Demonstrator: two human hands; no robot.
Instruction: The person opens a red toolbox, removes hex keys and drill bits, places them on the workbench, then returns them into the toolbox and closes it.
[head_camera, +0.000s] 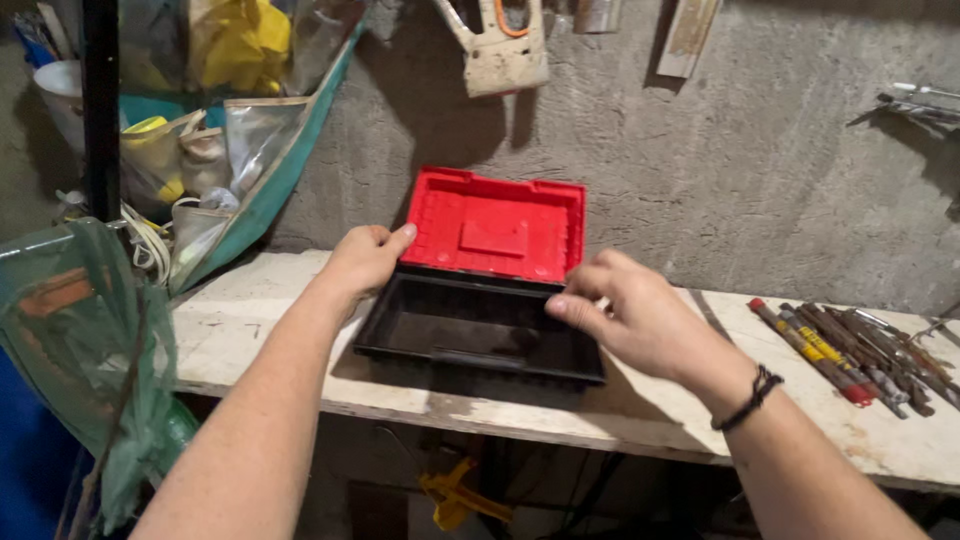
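Gripping an open toolbox (480, 325) on the worktop (640, 410): left hand (365, 258) curled on its 10 o'clock corner by the raised red lid (497, 225), right hand (625, 310) pinching the 3 o'clock rim. Box centre frame, black tray looks bare inside. Drill bits (850, 350) lie well apart at 3 o'clock.

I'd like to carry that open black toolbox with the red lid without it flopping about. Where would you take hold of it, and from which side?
Probably by the two short ends of the black tray, one hand coming in from each side. The red lid stands open against the wall, so the back is blocked and offers nothing firm. The left hand and right hand already sit at the tray's back corners, near those ends.
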